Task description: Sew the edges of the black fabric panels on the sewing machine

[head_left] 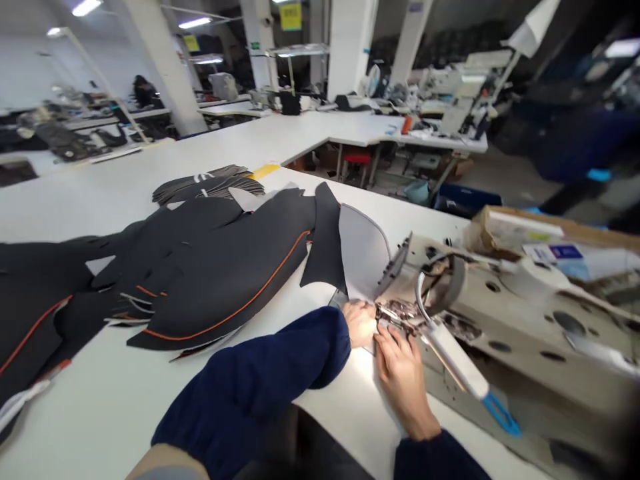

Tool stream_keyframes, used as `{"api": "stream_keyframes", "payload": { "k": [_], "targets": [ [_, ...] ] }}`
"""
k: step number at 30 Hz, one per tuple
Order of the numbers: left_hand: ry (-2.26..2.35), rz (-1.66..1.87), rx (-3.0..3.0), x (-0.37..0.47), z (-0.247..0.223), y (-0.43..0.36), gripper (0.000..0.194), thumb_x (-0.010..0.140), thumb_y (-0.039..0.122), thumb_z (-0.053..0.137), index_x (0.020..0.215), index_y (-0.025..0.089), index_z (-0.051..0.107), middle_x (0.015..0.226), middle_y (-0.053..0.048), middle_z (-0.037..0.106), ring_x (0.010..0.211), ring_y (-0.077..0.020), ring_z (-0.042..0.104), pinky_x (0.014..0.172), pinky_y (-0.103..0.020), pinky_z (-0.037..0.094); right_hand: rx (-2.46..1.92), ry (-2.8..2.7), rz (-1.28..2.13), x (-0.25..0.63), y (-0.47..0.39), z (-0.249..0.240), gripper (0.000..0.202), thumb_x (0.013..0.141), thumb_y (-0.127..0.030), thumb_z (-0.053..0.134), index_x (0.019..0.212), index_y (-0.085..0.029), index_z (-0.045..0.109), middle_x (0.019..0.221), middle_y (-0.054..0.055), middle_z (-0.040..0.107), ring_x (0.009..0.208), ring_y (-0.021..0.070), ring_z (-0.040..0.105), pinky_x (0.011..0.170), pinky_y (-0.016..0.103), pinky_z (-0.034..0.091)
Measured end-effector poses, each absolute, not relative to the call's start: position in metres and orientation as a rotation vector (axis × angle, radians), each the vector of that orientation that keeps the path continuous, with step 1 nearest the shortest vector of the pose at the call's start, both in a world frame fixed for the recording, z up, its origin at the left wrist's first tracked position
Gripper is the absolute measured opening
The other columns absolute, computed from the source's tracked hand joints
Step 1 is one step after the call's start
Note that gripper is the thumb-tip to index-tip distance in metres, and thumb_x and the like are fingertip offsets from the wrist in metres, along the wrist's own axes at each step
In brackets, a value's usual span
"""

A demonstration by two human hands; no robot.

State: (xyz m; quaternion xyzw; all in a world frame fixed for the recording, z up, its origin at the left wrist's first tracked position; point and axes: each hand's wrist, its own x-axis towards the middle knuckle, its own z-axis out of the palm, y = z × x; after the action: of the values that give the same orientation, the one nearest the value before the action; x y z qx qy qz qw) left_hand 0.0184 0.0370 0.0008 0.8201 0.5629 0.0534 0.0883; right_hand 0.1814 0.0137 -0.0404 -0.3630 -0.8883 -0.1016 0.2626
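Observation:
My left hand [360, 324] is at the needle area of a sewing machine [480, 313], closed on the near edge of a grey fabric panel [363, 250]. Its fingertips are partly hidden. My right hand [400, 367] lies on the machine bed just beside it, fingers stretched out toward the presser foot. Beyond my left hand, the grey panel spreads over the table, with a narrow black fabric piece [326, 240] along its left side. A lamp with a blue end [501, 413] sits on the machine, shining near my fingers.
Black fabric panels with orange piping [230, 267] pile up on the white table [115, 407] to the left. Behind them lies a stack of cut pieces [205, 183]. A cardboard box [483, 230] stands behind the machine. Farther off, a person [145, 92] sits among other workstations.

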Motion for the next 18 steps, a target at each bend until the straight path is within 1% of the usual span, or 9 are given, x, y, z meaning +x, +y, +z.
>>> {"api": "stream_keyframes", "payload": {
  "k": [2, 4, 7, 10, 12, 15, 18],
  "targets": [
    [1.656, 0.193, 2.445, 0.019, -0.002, 0.040, 0.022, 0.081, 0.025, 0.052, 0.093, 0.015, 0.068, 0.102, -0.011, 0.063, 0.099, -0.0268, 0.056, 0.070, -0.036, 0.051, -0.936, -2.416, -0.308, 0.185, 0.019, -0.043, 0.024, 0.091, -0.014, 0.041, 0.103, -0.015, 0.062, 0.114, 0.011, 0.068, 0.107, 0.0298, 0.058, 0.096, 0.050, 0.039],
    [1.649, 0.242, 2.450, 0.019, -0.005, 0.043, 0.021, 0.080, 0.027, 0.055, 0.092, 0.016, 0.069, 0.102, -0.011, 0.063, 0.098, -0.0267, 0.056, 0.067, -0.035, 0.049, -0.905, -2.423, -0.329, 0.188, 0.026, -0.045, 0.024, 0.092, -0.016, 0.040, 0.103, -0.016, 0.061, 0.113, 0.012, 0.068, 0.105, 0.0309, 0.059, 0.095, 0.052, 0.040],
    [1.664, 0.295, 2.459, 0.020, -0.011, 0.046, 0.023, 0.080, 0.029, 0.056, 0.093, 0.016, 0.070, 0.103, -0.012, 0.062, 0.097, -0.0268, 0.056, 0.065, -0.035, 0.047, -0.867, -2.430, -0.307, 0.191, 0.032, -0.049, 0.025, 0.094, -0.020, 0.038, 0.106, -0.017, 0.060, 0.112, 0.013, 0.068, 0.105, 0.0309, 0.059, 0.091, 0.050, 0.044],
    [1.648, 0.272, 2.492, 0.021, -0.016, 0.048, 0.027, 0.083, 0.029, 0.052, 0.097, 0.013, 0.070, 0.105, -0.014, 0.061, 0.098, -0.0275, 0.055, 0.070, -0.036, 0.048, -0.832, -2.416, -0.257, 0.194, 0.035, -0.053, 0.029, 0.097, -0.029, 0.035, 0.107, -0.016, 0.059, 0.111, 0.014, 0.068, 0.104, 0.0297, 0.059, 0.089, 0.047, 0.046],
    [1.626, 0.258, 2.514, 0.021, -0.019, 0.051, 0.028, 0.083, 0.029, 0.053, 0.098, 0.011, 0.069, 0.106, -0.014, 0.060, 0.099, -0.0278, 0.054, 0.072, -0.037, 0.049, -0.825, -2.400, -0.224, 0.197, 0.037, -0.056, 0.032, 0.097, -0.033, 0.035, 0.108, -0.015, 0.060, 0.110, 0.014, 0.068, 0.103, 0.0286, 0.060, 0.090, 0.047, 0.046],
    [1.614, 0.275, 2.552, 0.020, -0.021, 0.053, 0.028, 0.081, 0.030, 0.058, 0.098, 0.010, 0.068, 0.105, -0.014, 0.061, 0.098, -0.0270, 0.054, 0.070, -0.036, 0.050, -0.825, -2.391, -0.171, 0.200, 0.042, -0.061, 0.032, 0.097, -0.034, 0.037, 0.108, -0.015, 0.060, 0.110, 0.015, 0.067, 0.102, 0.0275, 0.061, 0.088, 0.046, 0.048],
    [1.617, 0.303, 2.599, 0.018, -0.019, 0.053, 0.025, 0.085, 0.024, 0.053, 0.098, 0.010, 0.068, 0.103, -0.015, 0.062, 0.094, -0.0260, 0.057, 0.066, -0.034, 0.050, -0.825, -2.388, -0.133, 0.204, 0.047, -0.069, 0.032, 0.096, -0.035, 0.039, 0.107, -0.016, 0.062, 0.113, 0.015, 0.067, 0.101, 0.0283, 0.062, 0.088, 0.048, 0.049]
  ]
}}
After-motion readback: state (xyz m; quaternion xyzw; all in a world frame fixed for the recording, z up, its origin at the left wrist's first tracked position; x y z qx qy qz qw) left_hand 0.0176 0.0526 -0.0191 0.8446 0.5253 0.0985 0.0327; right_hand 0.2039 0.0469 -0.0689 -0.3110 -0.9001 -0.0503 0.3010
